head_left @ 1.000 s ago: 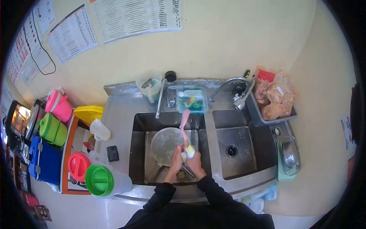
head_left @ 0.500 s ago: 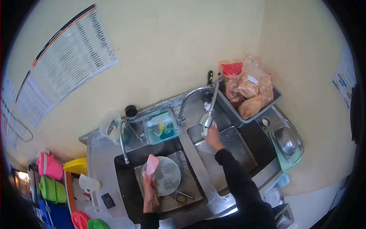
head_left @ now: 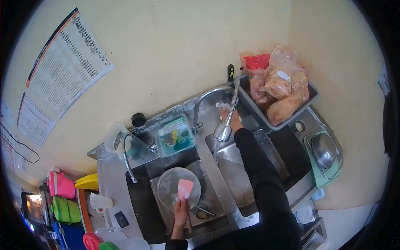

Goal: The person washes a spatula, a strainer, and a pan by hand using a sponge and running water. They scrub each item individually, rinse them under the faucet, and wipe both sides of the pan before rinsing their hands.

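My left hand is closed round the handle of a pink spatula. The spatula's blade overlaps a round, pale, wet bowl in the left sink basin. My right hand reaches to the back of the right basin, beside the white tap knob and partly behind the sprayer hose. Its fingers are bent, with something pale against them that I cannot make out. In front of this hand hangs the metal spray head, with water running from it.
Bagged raw meat fills a grey tub at the back right. A metal bowl rests on a green tray. Between the taps stands a plastic container of blue-green liquid. A second curved spout overhangs the left basin.
My right hand has moved from the spray head back toward the tap knob, and a water stream now shows. My left hand has brought the spatula right, over the bowl.
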A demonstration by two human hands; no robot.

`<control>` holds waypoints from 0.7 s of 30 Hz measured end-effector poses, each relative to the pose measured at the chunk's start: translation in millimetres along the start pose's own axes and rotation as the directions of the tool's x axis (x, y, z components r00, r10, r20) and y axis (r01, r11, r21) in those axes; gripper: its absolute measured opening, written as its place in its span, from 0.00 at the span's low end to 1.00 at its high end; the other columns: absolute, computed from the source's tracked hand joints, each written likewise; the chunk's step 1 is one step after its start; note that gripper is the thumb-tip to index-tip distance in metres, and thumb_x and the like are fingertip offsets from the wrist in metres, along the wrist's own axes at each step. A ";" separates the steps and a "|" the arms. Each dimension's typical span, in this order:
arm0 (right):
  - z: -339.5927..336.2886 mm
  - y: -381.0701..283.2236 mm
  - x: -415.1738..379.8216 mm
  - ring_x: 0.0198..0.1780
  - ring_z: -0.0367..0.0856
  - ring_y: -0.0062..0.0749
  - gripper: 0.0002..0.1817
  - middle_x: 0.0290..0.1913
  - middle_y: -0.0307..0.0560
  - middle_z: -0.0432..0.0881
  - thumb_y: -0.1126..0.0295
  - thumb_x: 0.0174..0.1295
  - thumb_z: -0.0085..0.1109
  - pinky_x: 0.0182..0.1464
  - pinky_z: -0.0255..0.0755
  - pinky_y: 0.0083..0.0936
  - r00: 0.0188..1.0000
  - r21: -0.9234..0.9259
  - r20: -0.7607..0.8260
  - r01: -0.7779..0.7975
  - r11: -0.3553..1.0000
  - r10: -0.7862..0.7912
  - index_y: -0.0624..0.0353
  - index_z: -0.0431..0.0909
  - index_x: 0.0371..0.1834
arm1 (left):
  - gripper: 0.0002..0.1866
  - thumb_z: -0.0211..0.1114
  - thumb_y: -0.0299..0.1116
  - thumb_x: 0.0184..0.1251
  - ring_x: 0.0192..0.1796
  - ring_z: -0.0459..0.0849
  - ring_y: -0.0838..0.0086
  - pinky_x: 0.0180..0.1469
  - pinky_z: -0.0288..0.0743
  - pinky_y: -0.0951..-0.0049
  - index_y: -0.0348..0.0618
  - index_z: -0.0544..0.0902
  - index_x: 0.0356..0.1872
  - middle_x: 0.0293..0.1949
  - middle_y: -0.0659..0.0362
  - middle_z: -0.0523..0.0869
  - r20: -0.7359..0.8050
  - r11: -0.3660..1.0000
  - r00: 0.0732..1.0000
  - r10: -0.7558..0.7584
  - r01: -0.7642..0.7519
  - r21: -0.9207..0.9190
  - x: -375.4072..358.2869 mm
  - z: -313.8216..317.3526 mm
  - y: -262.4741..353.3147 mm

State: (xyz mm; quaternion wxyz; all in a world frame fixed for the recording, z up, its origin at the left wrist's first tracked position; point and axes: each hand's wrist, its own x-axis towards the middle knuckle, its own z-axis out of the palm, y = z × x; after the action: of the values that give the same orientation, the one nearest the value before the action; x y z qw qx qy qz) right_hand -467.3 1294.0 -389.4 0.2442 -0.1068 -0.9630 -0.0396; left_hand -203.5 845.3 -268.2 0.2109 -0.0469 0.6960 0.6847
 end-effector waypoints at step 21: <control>-363.1 -289.2 -219.7 0.50 0.71 0.54 0.24 0.46 0.59 0.74 0.65 0.52 0.62 0.52 0.63 0.43 0.995 0.752 -0.056 -0.012 0.659 0.082 0.56 0.71 0.53 | 0.20 0.56 0.24 0.61 0.51 0.78 0.69 0.55 0.70 0.68 0.35 0.71 0.55 0.49 0.51 0.80 0.206 0.840 0.836 0.509 -0.535 0.094 -21.7 -20.3 -24.7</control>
State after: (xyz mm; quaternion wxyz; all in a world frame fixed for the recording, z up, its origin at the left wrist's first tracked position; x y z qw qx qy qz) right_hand -176.2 924.7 -183.0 0.3083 -0.0196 -0.8793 0.3625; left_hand -179.7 819.3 -284.0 0.0781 0.2203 0.7102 0.6641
